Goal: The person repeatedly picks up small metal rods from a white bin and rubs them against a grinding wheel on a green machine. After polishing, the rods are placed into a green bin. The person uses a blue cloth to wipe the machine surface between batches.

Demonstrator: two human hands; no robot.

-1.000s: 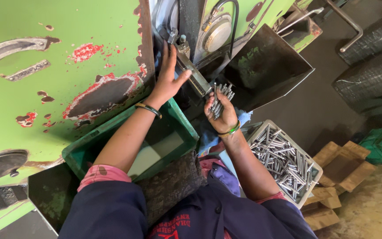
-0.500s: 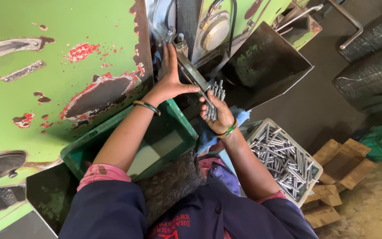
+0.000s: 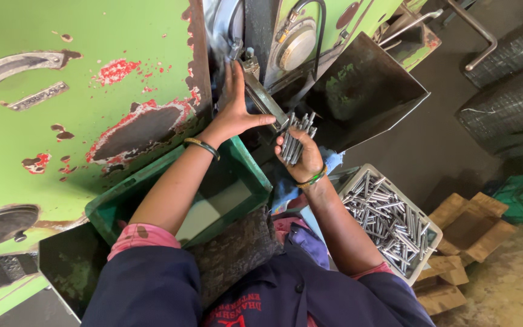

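I see the white crate (image 3: 422, 223) of steel pins by my right side, green bin (image 3: 237, 158) under the press. Right hand (image 3: 301, 158) is closed around a bundle of pins (image 3: 296, 138); left hand (image 3: 232, 112), fingers spread flat, rests on the metal feed bar (image 3: 264, 98). Best to feed singly, fingertips clear of the die.

Floor (image 3: 516, 290): cardboard boxes (image 3: 467, 224), white crate (image 3: 426, 225) (w/ metal rods).
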